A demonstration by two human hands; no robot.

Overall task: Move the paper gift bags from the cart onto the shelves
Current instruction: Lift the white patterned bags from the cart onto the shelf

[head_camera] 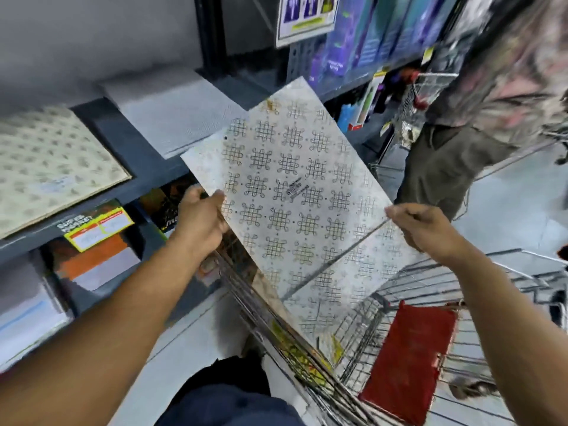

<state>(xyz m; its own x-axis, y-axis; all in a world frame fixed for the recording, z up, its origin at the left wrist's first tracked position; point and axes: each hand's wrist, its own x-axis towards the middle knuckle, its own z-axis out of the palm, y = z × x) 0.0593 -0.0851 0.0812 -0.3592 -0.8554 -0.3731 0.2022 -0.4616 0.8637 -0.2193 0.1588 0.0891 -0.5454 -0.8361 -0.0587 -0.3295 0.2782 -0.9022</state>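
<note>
A flat white paper gift bag (289, 179) with a dark knot pattern is held tilted in the air between the cart and the shelf. My left hand (201, 222) grips its lower left edge. My right hand (425, 227) pinches its right corner. A second bag of the same pattern (347, 281) stands in the wire cart (399, 305) just under the held one. A red flat bag (408, 361) lies in the cart's basket. On the dark shelf (123, 146) lie a cream patterned bag stack (52, 167) and a white stack (178, 112).
Another person (479, 118) stands at the right with a second wire cart (421, 96). Lower shelf levels hold boxed goods and a yellow price label (98, 229). Blue and purple packages (368, 38) fill the far shelves. The floor is light tile.
</note>
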